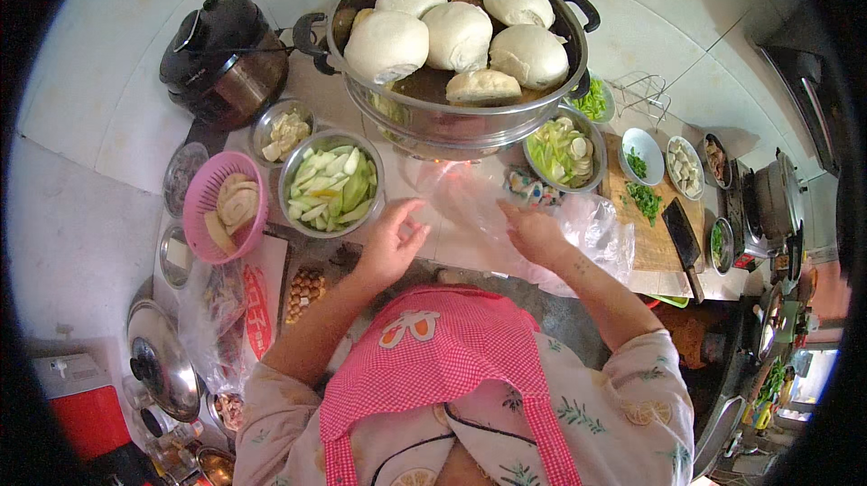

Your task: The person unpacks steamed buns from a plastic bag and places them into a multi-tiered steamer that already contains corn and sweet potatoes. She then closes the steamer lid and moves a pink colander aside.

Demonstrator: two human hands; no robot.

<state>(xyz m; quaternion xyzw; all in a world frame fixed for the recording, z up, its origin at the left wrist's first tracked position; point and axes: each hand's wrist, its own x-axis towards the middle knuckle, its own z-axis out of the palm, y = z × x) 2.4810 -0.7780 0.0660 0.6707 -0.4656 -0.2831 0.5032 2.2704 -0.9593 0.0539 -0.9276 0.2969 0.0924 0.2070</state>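
My left hand (pixel 394 243) is just right of a steel bowl (pixel 381 205) of sliced pale green vegetable (pixel 332 188). Its fingers are half curled and apart, with nothing seen in them. My right hand (pixel 535 234) is at a clear plastic bag (pixel 593 232) crumpled on the counter, index finger stretched out. Blurred plastic film spreads between the hands; whether the right fingers grip it is unclear. Beyond them stands a large steel steamer pot (pixel 440 121) with several white steamed buns (pixel 459 35) in it. A patterned cloth (pixel 532 188) lies by the right hand.
At left are a pink basket (pixel 196 232) with pale slices, a small bowl (pixel 283 130) and an electric cooker (pixel 227 66). At right, a steel bowl (pixel 565 147) holds sliced vegetables; a cleaver (pixel 681 235) lies on a wooden board (pixel 660 257) by chopped greens (pixel 643 201).
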